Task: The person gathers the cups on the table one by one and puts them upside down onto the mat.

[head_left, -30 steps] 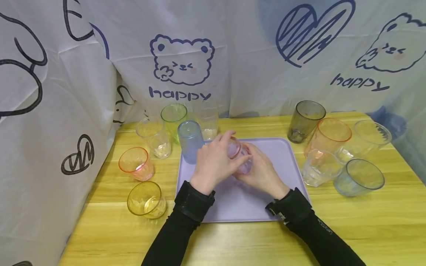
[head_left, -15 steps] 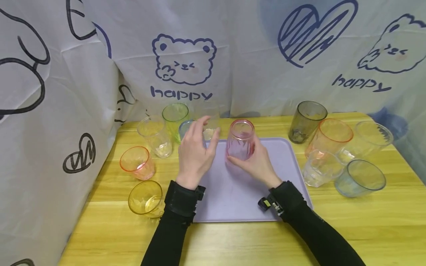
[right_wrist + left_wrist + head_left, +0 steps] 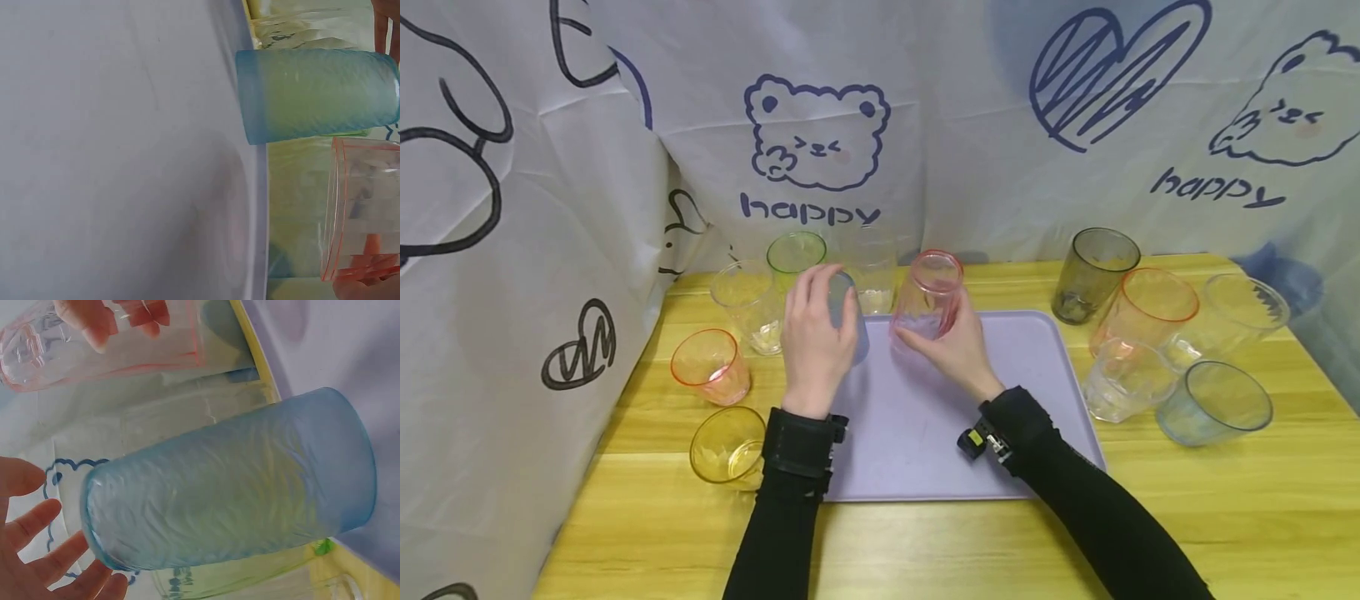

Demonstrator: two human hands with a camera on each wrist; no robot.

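Note:
An upside-down blue glass (image 3: 231,487) stands rim down on the lilac tray (image 3: 925,442), near its back left corner. My left hand (image 3: 812,342) is at its upper end, fingers spread and thumb apart. In the left wrist view the fingertips (image 3: 69,553) are close to the base; whether they touch cannot be told. With my right hand (image 3: 957,346) I hold a pink glass (image 3: 928,296), also upside down, gripped low near its rim. It hangs raised over the tray's back edge, right of the blue one, with a gap between them.
Left of the tray are a yellow glass (image 3: 730,454), an orange-rimmed glass (image 3: 711,371) and a clear glass (image 3: 751,308). Behind it stand a green glass (image 3: 792,257) and a tall clear one. On the right several glasses cluster, including a dark grey glass (image 3: 1088,279).
My hands have parted: the left has let go of the pink glass and moved left to the blue glass. The right first drew the pink glass back, then shifted it left and up.

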